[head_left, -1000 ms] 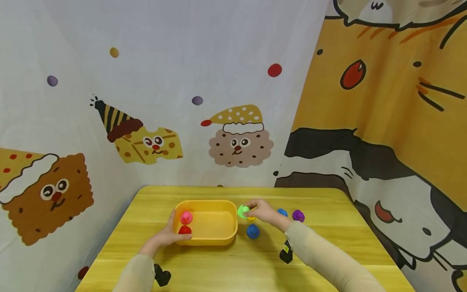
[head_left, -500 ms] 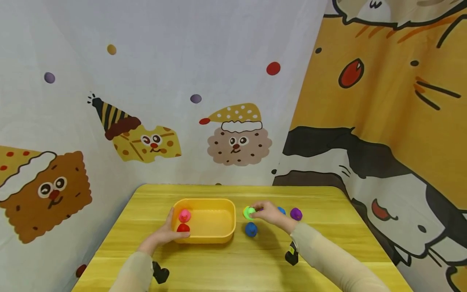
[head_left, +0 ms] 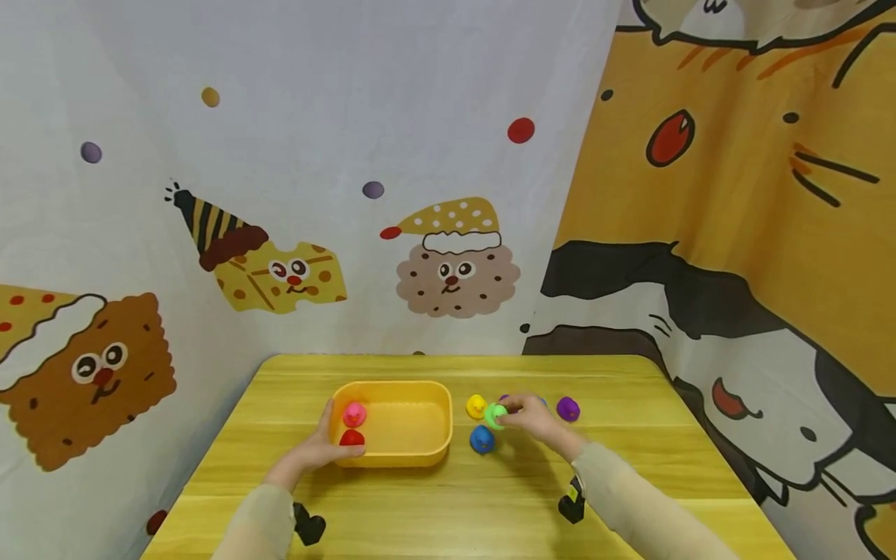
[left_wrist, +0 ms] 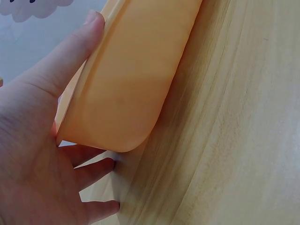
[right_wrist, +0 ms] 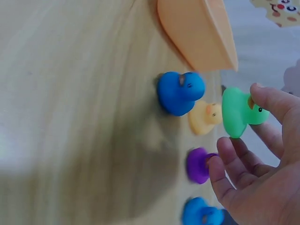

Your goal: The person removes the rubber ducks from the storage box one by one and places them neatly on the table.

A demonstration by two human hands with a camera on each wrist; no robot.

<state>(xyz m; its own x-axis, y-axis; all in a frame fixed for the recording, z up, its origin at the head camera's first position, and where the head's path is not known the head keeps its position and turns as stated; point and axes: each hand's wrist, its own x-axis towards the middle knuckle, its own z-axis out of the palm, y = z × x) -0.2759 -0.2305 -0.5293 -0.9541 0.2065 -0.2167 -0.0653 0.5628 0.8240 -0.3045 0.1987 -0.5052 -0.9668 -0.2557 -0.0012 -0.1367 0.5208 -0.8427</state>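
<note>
My left hand grips the left end of a yellow plastic tub, thumb along the front rim and fingers round the end. Inside that tub, at the left, are a pink rubber duck and a red one, partly behind my thumb. Between thumb and fingers my right hand pinches a green rubber duck, held above the table. Beside it stand a yellow duck and a dark blue duck. A purple duck and a lighter blue duck show below the green one in the right wrist view.
Another purple duck stands farther right on the wooden table. A cartoon-printed cloth hangs behind the table and along its sides.
My right hand has moved right, away from the tub, with the green duck still pinched, and the yellow duck has come into full view. My left hand keeps its hold on the tub.
</note>
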